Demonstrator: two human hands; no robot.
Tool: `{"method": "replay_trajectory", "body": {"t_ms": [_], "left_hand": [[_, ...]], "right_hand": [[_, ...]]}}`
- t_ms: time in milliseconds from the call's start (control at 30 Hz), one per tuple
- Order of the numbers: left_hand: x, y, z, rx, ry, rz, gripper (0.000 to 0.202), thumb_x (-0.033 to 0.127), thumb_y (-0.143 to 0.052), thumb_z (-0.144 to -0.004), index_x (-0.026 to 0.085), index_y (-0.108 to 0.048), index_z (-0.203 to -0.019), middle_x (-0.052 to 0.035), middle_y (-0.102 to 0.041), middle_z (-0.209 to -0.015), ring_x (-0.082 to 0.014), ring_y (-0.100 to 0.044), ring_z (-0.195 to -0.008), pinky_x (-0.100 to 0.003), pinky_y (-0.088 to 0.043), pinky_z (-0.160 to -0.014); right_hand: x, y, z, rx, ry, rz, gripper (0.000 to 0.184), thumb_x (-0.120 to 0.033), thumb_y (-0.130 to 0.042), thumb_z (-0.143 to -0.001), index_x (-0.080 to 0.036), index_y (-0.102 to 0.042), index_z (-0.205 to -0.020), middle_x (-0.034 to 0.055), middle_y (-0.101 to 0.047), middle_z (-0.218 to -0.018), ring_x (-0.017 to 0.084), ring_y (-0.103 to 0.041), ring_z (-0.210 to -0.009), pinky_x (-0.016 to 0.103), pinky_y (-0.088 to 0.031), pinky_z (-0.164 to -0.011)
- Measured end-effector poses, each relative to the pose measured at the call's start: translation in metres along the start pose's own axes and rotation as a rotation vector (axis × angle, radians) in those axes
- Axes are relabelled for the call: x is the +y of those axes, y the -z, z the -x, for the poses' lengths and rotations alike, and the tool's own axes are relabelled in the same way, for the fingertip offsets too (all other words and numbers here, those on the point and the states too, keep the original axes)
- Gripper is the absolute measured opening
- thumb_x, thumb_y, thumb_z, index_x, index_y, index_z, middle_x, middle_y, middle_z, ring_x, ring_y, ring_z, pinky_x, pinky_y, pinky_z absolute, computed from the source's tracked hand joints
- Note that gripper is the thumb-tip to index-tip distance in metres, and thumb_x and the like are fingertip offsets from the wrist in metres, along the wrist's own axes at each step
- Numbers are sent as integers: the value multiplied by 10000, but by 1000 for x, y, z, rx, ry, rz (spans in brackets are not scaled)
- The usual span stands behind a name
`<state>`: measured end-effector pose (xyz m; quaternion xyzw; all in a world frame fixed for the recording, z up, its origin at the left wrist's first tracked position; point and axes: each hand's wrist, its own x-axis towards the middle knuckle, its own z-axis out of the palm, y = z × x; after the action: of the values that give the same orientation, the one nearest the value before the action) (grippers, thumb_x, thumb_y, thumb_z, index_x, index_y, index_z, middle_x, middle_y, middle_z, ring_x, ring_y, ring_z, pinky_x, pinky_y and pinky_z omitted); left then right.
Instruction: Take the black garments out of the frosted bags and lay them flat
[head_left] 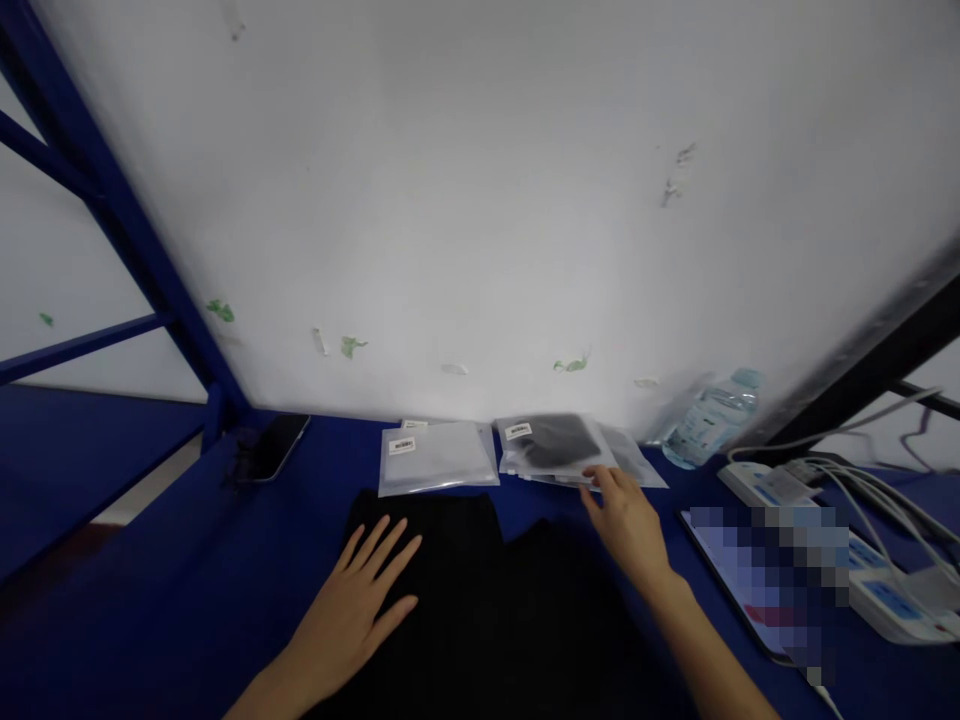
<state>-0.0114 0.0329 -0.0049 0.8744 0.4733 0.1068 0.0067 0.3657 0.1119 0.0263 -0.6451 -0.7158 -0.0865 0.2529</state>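
Observation:
Black folded cloth, probably a garment (480,610), lies over the blue table in front of me. My left hand (360,600) rests flat on its left part, fingers spread. Beyond the cloth, my right hand (626,520) reaches to the lower right edge of a frosted zip bag (559,443) with a dark item inside and a white barcode label. Its fingers are bent and touch the bag's edge, with the thumb apart from the index finger. Left of that bag lies a pale frosted bag (439,458), also labelled. More bags show partly beneath both.
A dark phone (279,447) lies at the back left. On the right are a clear bottle (712,420), a lit phone (750,590) and a white power strip (889,600) with cables. A white wall (480,250) rises behind, with a blue frame (135,230) at left.

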Motion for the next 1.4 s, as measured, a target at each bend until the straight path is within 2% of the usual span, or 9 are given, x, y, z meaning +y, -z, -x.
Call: {"method": "replay_trajectory", "body": {"t_ms": [100, 333, 467, 600, 767, 900, 1133, 1267, 1400], "left_hand": [[0, 1, 0, 4, 3, 5, 606, 441, -421, -994, 316, -155, -1524, -52, -262, -1573, -314, -258, -1426, -574, -283, -1112], [0, 1, 0, 15, -6, -8, 602, 444, -421, -995, 310, -164, -1523, -52, -270, -1570, -310, -268, -1423, -564, -289, -1114], [2, 2, 0, 37, -9, -7, 597, 437, -427, -994, 314, -172, -1520, -46, -294, -1562, -304, -292, -1414, -552, -294, -1116], [1, 3, 0, 51, -7, 8, 591, 431, -437, -991, 315, -193, -1516, -44, -306, -1557, -302, -296, -1412, -544, -296, -1119], [0, 3, 0, 17, 10, 48, 576, 434, -431, -992, 313, -216, -1512, -55, -307, -1557, -315, -275, -1419, -580, -283, -1112], [19, 11, -4, 98, 51, 193, 517, 391, -481, -979, 296, -342, -1467, -69, -460, -1465, -303, -373, -1369, -569, -289, -1114], [74, 39, -43, 225, 92, 565, 555, 179, -634, -886, 288, -416, -1385, -35, -642, -1111, -223, -575, -1045, -402, -488, -924], [82, 44, -70, 346, 7, 576, 170, 132, -588, -912, 220, -641, -1046, -14, -672, -903, -194, -590, -866, -340, -478, -814], [86, 44, -80, 407, -104, 516, 146, 141, -529, -952, 189, -654, -894, -16, -674, -825, -185, -563, -788, -333, -441, -774]], "right_hand": [[-5, -12, -13, 12, 125, 50, 220, -209, -452, -896, -179, -580, -1073, 106, -626, -975, 266, -561, -959, 374, -419, -837], [-14, -29, -18, 74, 240, 109, 206, -182, -457, -901, -164, -596, -1052, 113, -597, -964, 257, -530, -896, 361, -391, -776], [-16, -31, -23, 114, 272, 91, 183, -179, -440, -916, -170, -623, -934, 106, -607, -912, 244, -528, -835, 355, -390, -743], [-23, -18, -25, 170, 273, 26, 226, -210, -410, -950, -187, -623, -876, 77, -626, -850, 214, -558, -789, 333, -417, -738], [-42, 24, -8, 290, 153, -58, 224, -317, -414, -972, -202, -606, -976, 73, -650, -960, 197, -626, -824, 304, -466, -733], [-61, 46, 22, 253, 116, -159, 196, -332, -422, -977, -225, -586, -969, 31, -657, -923, 147, -646, -733, 247, -482, -678], [-73, 40, 67, 199, 132, -324, 136, -301, -466, -967, -237, -580, -1002, 20, -660, -904, 152, -663, -798, 253, -510, -736], [-74, 42, 76, 202, 132, -377, 130, -280, -483, -960, -234, -584, -1028, 30, -659, -937, 159, -662, -827, 267, -523, -745], [-87, 45, 76, 221, 228, -364, 225, -265, -573, -917, -229, -590, -1139, 54, -650, -1030, 178, -643, -875, 304, -528, -777]]}}
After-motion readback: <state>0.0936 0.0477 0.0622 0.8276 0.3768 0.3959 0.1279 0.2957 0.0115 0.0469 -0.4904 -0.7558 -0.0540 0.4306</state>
